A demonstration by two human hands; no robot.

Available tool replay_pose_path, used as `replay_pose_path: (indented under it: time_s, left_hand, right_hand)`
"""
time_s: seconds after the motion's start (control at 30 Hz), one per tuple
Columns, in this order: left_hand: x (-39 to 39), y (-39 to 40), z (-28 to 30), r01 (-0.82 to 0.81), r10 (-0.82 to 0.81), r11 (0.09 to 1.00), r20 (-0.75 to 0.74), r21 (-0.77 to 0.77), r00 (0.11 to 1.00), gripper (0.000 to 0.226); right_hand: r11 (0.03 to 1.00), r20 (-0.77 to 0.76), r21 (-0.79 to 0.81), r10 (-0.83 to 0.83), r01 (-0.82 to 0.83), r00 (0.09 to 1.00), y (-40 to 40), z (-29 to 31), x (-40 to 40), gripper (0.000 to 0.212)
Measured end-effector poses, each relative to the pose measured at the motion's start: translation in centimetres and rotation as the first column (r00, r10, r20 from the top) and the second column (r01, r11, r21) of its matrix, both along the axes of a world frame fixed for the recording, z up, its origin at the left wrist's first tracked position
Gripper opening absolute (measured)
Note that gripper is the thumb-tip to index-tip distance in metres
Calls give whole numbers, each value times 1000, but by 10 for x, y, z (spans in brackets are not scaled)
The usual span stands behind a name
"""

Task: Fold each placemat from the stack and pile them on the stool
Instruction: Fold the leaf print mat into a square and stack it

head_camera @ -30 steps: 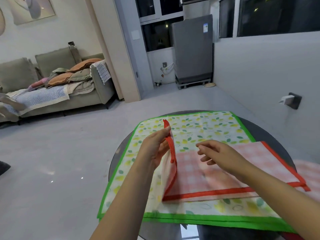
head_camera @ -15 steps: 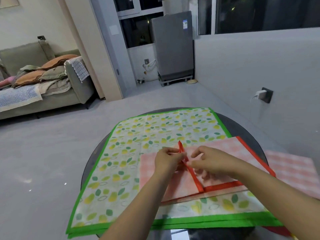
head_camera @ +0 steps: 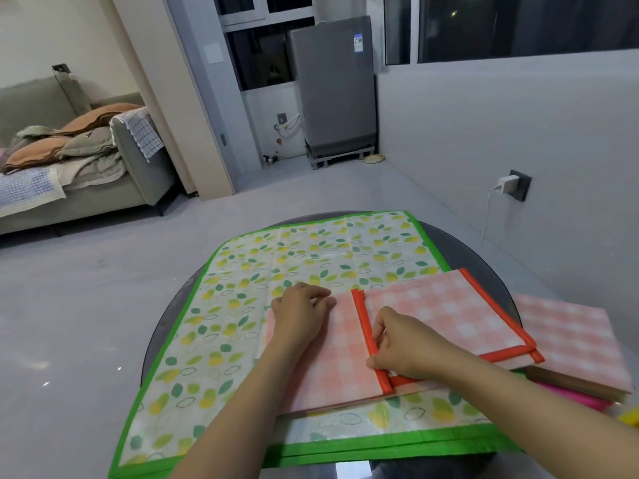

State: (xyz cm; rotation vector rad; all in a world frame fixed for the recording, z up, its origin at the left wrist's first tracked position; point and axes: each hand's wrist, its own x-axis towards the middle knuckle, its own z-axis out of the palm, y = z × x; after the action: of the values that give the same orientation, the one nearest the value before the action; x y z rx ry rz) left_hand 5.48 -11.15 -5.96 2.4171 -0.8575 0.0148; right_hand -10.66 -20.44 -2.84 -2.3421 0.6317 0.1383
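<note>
indoors, a person's left hand (head_camera: pixel 300 314) lies flat, fingers straight, pressing the left flap of a pink checked placemat (head_camera: pixel 439 307) with orange-red trim, while the right hand (head_camera: pixel 397 344) curls its fingers and thumb round the flap's orange edge (head_camera: pixel 366 337), pinching it near the middle of the mat. the folded flap lies over the mat's left half, its trimmed edge running from far to near just right of the left hand's fingertips (head_camera: pixel 328 299). the pink mat rests on the near right part of a stack of leaf-print placemats (head_camera: pixel 276 267) with bright green borders, spread across a dark round table (head_camera: pixel 484 257); at least two green edges show at the stack's near side. to the right of the table, touching or just beside its rim, sits a pile of folded placemats (head_camera: pixel 574 344), a pink checked one on top with a magenta layer below; what carries the pile cannot be seen. farther off, a grey sofa (head_camera: pixel 131 167) heaped with cushions and blankets stands at the left, a grey appliance (head_camera: pixel 332 84) stands on a low stand by the far windows, and a white charger (head_camera: pixel 508 183) sits in a dark wall socket on the right wall, its cable hanging down.
</note>
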Motion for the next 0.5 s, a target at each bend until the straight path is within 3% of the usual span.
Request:
replay_pose_path:
  time_s: [0.3,0.5]
  left_hand:
    - [0,8,15,2,6,996,-88,84,996,10]
    - [-7,44,32,-49,102,969,-214,241,971,31]
  right_hand:
    - [999,17,-49,-3,3,1000,-5,-3,1,32]
    - [973,115,-222,-45,69,992,-36,-17,17,28]
